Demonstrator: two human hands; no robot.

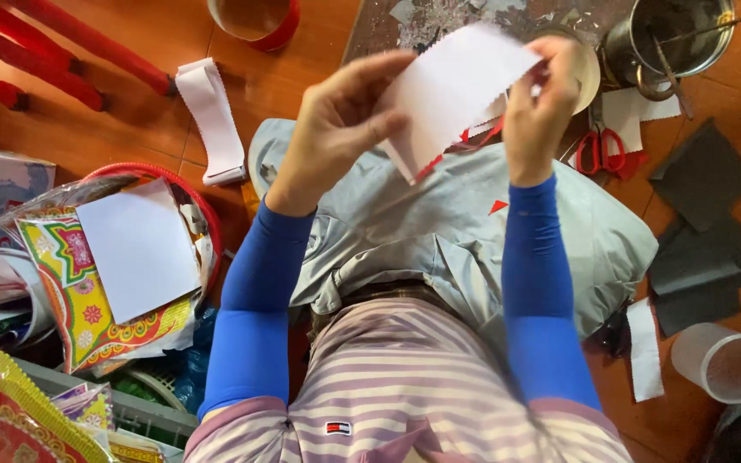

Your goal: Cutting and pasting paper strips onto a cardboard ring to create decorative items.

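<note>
Head camera, looking straight down: the left hand (340, 120) pinches the near edge of a white sheet of paper with a zigzag-cut border (456, 81), thumb across the front and fingers curled behind. The right hand (542, 107) grips the same sheet at its right edge, fingers closed over the paper, with a bit of red showing between them. Thin red paper strips (473, 137) hang just under the sheet. The sheet is held up in the air between both hands, above the person's lap.

Both forearms wear bright blue sleeves (255, 300), and below the hands lies a grey cloth (439, 231) spread over the lap, with a small red paper scrap (497, 206) on it. A pink and white striped shirt (396, 386) fills the bottom of the view.

To the right, on the orange-brown floor (147, 120), are red-handled scissors (602, 150), a metal pot (675, 39), several dark grey paper squares (705, 223) and a clear plastic cup (722, 360). To the left, a red-rimmed basket (203, 201) holds a plain white square sheet (139, 249) on top of colourful printed paper with yellow borders (70, 291). A folded white paper strip (212, 120) lies near the basket, well apart from the hands.
</note>
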